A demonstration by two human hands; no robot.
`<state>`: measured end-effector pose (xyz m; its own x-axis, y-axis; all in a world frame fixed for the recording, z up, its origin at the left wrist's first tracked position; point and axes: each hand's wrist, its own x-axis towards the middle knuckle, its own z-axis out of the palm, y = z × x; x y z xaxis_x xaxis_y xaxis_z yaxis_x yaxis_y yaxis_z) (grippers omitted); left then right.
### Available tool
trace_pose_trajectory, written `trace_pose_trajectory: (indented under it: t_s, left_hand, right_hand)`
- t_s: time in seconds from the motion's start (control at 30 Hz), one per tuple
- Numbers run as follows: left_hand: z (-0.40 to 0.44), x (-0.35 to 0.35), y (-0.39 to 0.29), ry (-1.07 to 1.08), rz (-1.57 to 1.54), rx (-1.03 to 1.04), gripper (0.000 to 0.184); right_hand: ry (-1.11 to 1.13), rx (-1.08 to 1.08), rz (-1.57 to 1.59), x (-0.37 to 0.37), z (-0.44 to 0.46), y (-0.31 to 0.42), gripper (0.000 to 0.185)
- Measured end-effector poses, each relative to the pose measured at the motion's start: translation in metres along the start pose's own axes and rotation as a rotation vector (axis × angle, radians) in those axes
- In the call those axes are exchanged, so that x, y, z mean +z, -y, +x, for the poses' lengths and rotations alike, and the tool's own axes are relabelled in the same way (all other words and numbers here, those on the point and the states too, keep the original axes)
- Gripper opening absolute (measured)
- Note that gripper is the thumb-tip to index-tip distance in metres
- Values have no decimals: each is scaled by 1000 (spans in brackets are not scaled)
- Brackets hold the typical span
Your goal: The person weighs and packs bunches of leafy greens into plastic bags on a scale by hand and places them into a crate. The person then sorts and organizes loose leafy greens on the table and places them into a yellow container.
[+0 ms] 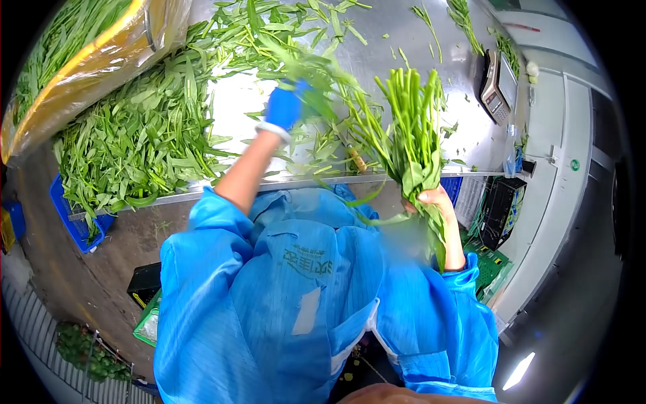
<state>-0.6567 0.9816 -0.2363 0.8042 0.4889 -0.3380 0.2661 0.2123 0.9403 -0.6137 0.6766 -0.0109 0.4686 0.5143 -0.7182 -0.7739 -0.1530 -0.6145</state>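
My right hand [434, 200], bare, is wrapped around an upright bunch of water spinach [412, 124] at the table's near edge. The thick stems point away from me, and leaves hang below the grip. Over the table, my left hand [286, 106] wears a blue glove and is smeared by motion. Blurred water spinach stalks [313, 74] are at its fingers and seem to move with it; the fingertips themselves are not clear. Between the hands, a yellow-brown handle [356, 159] lies among loose stems, its other end partly covered.
A large heap of loose leafy greens [148, 128] covers the left of the metal table [377, 34]. Behind it stands a clear plastic bag [101, 67] of greens. A scale [496, 91] sits at the right, and a blue basket [79, 219] is below the left edge.
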Motion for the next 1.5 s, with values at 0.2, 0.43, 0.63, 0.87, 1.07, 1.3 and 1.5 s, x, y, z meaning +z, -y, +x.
trace_pose_trajectory:
  t_s: [0.2,0.43,0.63,0.87,1.07,1.3,1.5]
  left_hand:
    - [1,-54,-87,-26,-103,7,37]
    - [-42,28,-112,266,297,566,33]
    - [52,-42,-71,-129,604,392,34]
    - [-2,-31,-117,95,420,335,28]
    - [-40,27,-108,690,-460,-135,23]
    - [-43,-14,-116,867,-749,-395,20]
    - [8,-96,-107,352,-552,-78,28]
  right_hand:
    - [45,46,-7,-16,-6,1,69]
    - [43,62,1,3,4,5,54]
    - [60,89,15,-9,-1,1,67]
    - [127,104,63,-9,9,-3,69]
    - [40,146,-130,7,20,11,85]
    - [35,176,-138,-2,20,6,91]
    - [19,148,-140,-25,6,-3,96]
